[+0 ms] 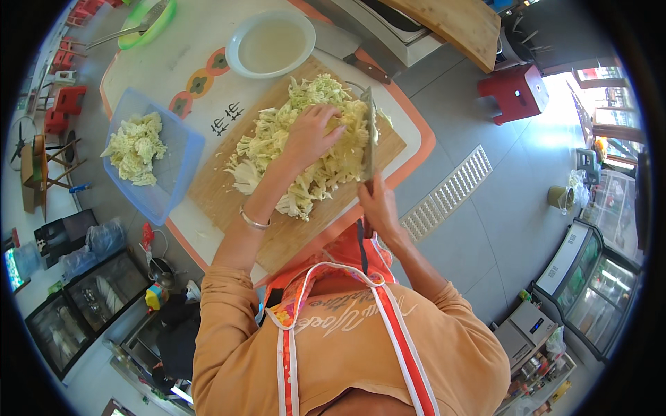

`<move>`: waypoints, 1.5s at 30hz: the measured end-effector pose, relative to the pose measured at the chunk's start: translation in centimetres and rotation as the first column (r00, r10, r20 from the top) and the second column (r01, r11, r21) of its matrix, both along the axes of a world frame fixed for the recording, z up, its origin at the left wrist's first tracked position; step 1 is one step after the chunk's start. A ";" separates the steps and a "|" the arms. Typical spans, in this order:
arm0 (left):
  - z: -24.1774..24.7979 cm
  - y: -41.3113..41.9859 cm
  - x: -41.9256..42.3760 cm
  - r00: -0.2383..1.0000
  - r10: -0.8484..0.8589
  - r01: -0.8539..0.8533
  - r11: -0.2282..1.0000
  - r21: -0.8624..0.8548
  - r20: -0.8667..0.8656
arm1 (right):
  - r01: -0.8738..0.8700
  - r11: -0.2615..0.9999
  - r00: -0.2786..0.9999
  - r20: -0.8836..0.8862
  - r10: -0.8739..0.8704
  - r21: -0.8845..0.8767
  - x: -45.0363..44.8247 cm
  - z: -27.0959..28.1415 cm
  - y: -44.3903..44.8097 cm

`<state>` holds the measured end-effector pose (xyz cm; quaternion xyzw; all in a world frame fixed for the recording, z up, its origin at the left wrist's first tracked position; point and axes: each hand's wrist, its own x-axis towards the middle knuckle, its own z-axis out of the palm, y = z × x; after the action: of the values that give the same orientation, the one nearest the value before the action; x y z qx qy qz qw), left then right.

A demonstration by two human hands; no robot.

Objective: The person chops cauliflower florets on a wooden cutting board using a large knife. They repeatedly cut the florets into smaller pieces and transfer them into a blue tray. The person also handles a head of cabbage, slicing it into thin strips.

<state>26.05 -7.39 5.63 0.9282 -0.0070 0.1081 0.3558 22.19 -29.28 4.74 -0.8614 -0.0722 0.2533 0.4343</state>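
A broad heap of chopped napa cabbage [270, 130] covers much of a wooden cutting board [283, 244]. My left hand [314, 130] rests on top of the heap, its fingers bent over the pale leaves. In my right hand [380, 205] is the handle of a cleaver [369, 135]. Its blade stands on edge along the right side of the cabbage, seen almost edge-on. A few shreds lie beyond the blade on the board. Cabbage under my left palm is hidden.
Left of the board stands a blue plastic basin [179, 179] holding cabbage leaves [138, 151]. Behind it are a bowl of cloudy liquid [273, 44] and a second cleaver [333, 41]. A green bowl [151, 31] with a metal ladle sits at the far left. A red stool [512, 96] stands right.
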 end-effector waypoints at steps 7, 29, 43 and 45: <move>-0.4 4.6 -5.3 0.986 0.167 -0.170 0.973 -0.156 -0.027 | -0.230 0.956 0.881 0.379 0.284 -0.182 -4.0 0.3 4.4; -3.0 -7.1 7.8 0.940 -0.210 0.298 0.888 0.351 -0.267 | 0.588 0.698 0.801 -0.415 -0.432 0.409 6.2 -1.4 -10.1; -4.2 -7.1 9.7 0.956 -0.243 0.281 0.920 0.272 -0.164 | 0.358 0.862 0.897 -0.389 -0.211 0.358 11.2 -1.7 -12.2; -4.8 -8.0 11.5 0.954 -0.249 0.293 0.891 0.346 -0.167 | 0.340 0.874 0.903 -0.382 -0.198 0.348 11.3 -1.6 -12.6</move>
<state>37.59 -15.42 0.87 0.9729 -0.1353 -0.0010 0.1877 33.53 -41.86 3.11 -0.6978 0.0739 0.3113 0.6409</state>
